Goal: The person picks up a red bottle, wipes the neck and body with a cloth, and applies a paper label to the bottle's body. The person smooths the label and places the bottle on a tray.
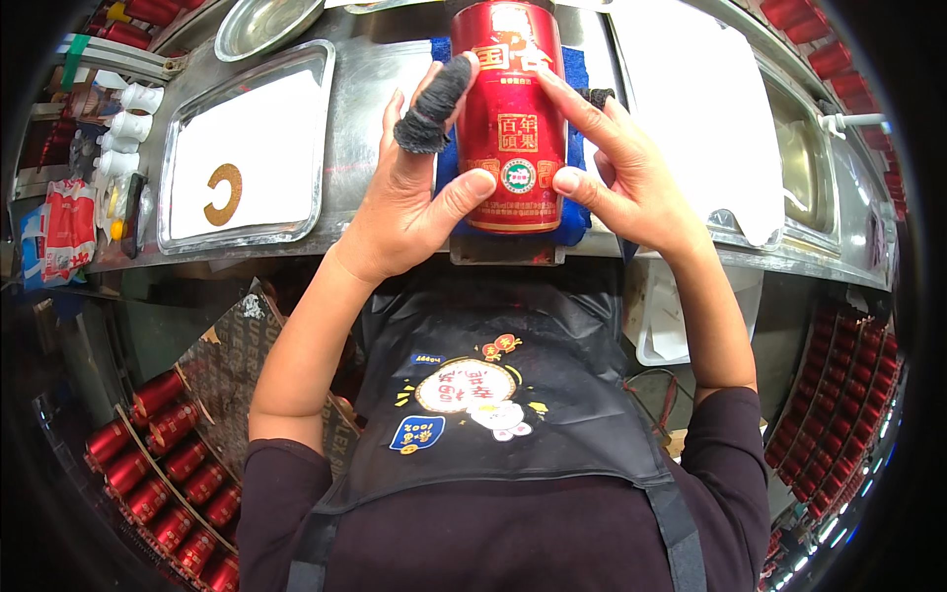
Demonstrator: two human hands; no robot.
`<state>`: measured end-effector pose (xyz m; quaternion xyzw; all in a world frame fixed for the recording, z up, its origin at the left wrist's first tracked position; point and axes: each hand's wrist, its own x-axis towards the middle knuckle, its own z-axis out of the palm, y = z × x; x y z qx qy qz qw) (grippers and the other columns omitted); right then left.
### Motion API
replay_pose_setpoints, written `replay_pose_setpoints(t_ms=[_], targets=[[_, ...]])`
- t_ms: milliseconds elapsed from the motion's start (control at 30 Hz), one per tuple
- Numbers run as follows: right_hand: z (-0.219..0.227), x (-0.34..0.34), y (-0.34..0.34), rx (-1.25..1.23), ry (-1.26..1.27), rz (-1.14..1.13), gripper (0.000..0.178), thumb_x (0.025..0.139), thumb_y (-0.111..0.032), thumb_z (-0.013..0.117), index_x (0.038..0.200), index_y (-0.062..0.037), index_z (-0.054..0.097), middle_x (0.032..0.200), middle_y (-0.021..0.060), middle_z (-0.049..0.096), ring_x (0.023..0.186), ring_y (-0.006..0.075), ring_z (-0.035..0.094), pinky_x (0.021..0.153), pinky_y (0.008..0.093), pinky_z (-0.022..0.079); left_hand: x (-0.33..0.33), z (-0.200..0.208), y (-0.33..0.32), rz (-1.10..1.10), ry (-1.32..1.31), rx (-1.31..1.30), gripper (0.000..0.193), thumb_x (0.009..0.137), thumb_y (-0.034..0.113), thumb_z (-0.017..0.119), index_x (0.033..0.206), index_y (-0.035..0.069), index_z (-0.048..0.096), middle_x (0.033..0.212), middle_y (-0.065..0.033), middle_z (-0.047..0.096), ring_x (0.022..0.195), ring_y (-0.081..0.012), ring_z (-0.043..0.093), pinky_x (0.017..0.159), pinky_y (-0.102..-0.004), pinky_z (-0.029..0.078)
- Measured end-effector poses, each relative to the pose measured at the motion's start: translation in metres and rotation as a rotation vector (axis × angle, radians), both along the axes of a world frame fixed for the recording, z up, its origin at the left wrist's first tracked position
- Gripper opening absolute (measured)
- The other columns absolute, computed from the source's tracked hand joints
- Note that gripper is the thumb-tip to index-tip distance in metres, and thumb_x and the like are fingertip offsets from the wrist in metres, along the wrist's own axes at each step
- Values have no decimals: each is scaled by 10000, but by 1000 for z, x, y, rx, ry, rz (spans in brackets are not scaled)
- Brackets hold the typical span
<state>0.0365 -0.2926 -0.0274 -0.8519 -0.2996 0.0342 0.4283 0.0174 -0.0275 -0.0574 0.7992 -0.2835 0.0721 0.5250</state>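
Note:
A glossy red bottle (513, 109) with gold and white print lies on a blue cloth (575, 222) at the bench's front edge. Its top runs out of the picture. From the left side my left hand (419, 187) holds it, thumb pressed on the lower label and a black wrap round one finger. My right hand (626, 168) grips the opposite side, its thumb and stretched index finger resting on the front. Black wrapping also shows on a right finger, and the other right fingertips are partly hidden behind the bottle.
To the left, a metal tray (324, 128) bears a white sheet and a gold C-shaped piece (224, 193). A round metal dish (261, 28) sits behind it. White sheeting (691, 118) covers the right side beside another metal tray (814, 168). Red bottles (168, 474) stand in racks below.

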Motion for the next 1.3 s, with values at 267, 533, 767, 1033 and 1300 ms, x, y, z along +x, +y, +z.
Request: replay_pose_setpoints(t_ms=[267,533,767,1033,1300], targets=[[3,2,2,-1,55,8,767,923,-501,681,1579,-204,417,1019,66,524,670,88,320,572,255,323,-2,0,-1,7,-12,73,798,959,446,653,1590,118,293,1618,-172,353,1532,-387,239,1220,-607,42],[6,0,7,-32,-90,17,796,917,-553,666,1573,-175,424,966,56,493,677,106,321,600,257,317,0,-4,0,-9,19,42,790,974,459,629,1602,146,265,1634,-159,331,1547,-364,211,1218,-616,4],[10,0,7,-37,62,-17,812,896,-526,698,1571,-164,425,1029,54,516,667,94,302,594,261,314,-6,-9,-6,-8,62,-52,817,960,491,641,1603,157,262,1644,-163,301,1542,-400,197,1215,-629,17],[9,-2,5,-4,33,-4,842,887,-514,715,1585,-167,397,1090,71,560,665,99,308,592,268,323,-2,-2,1,9,4,-2,844,952,460,660,1605,125,243,1659,-155,280,1549,-368,200,1215,-619,-7],[7,-4,3,11,140,26,858,896,-518,703,1601,-169,361,1202,99,585,668,92,354,579,273,351,-3,-3,-2,-39,40,-6,904,936,436,685,1623,110,194,1652,-157,303,1553,-326,214,1228,-577,-4]])
